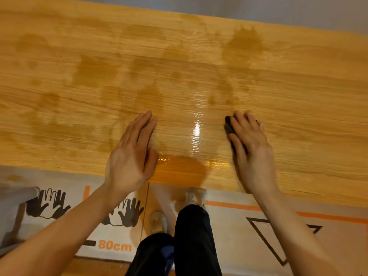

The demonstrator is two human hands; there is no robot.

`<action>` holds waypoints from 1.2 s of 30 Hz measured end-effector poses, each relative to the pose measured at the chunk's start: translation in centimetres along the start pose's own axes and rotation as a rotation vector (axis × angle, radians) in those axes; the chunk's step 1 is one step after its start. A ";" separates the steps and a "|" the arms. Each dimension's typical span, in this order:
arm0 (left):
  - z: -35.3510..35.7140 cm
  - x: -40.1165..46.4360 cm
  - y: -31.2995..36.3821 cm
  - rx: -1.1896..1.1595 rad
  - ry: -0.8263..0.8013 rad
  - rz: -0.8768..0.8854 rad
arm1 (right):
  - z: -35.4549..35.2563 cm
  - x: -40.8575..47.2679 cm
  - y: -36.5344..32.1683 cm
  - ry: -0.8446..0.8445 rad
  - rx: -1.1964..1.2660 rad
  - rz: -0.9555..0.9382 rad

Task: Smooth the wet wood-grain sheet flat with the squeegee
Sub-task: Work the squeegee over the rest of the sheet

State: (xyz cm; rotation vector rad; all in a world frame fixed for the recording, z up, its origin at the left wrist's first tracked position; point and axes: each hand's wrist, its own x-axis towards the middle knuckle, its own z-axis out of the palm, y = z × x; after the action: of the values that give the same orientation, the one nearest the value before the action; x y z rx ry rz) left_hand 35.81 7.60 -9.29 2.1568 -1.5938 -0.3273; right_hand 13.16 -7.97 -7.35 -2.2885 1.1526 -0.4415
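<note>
The wood-grain sheet [179,80] spans the whole width of the view, with dark wet patches and a glossy wet streak near its middle. My right hand [249,150] lies palm down on the sheet and grips a dark squeegee [229,126], most of it hidden under the fingers. My left hand [131,150] is flat on the sheet to the left of the glossy streak, fingers together, holding nothing. A darker wet pool sits at the sheet's near edge between both hands.
Below the sheet's near edge lies white printed covering [239,226] with orange lines, black hand prints, a black triangle and "80cm". My dark trouser legs [189,236] and pale shoes [157,222] stand there. A grey surface [298,10] borders the far edge.
</note>
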 end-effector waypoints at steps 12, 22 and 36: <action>-0.3 0.3 0.4 0.035 -0.062 -0.053 | 8.0 5.7 -7.2 -0.007 -0.032 -0.272; -1.6 1.4 0.4 -0.151 -0.093 -0.097 | -1.9 2.4 1.5 0.129 0.042 0.233; -2.3 14.4 -6.8 0.024 -0.007 0.050 | 2.7 0.1 -3.2 -0.002 0.027 0.076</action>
State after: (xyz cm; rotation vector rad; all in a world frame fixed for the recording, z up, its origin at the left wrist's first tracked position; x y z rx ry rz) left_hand 47.03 -3.95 -9.59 2.1315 -1.6608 -0.3018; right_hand 16.60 -5.69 -7.61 -2.2135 1.2209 -0.4236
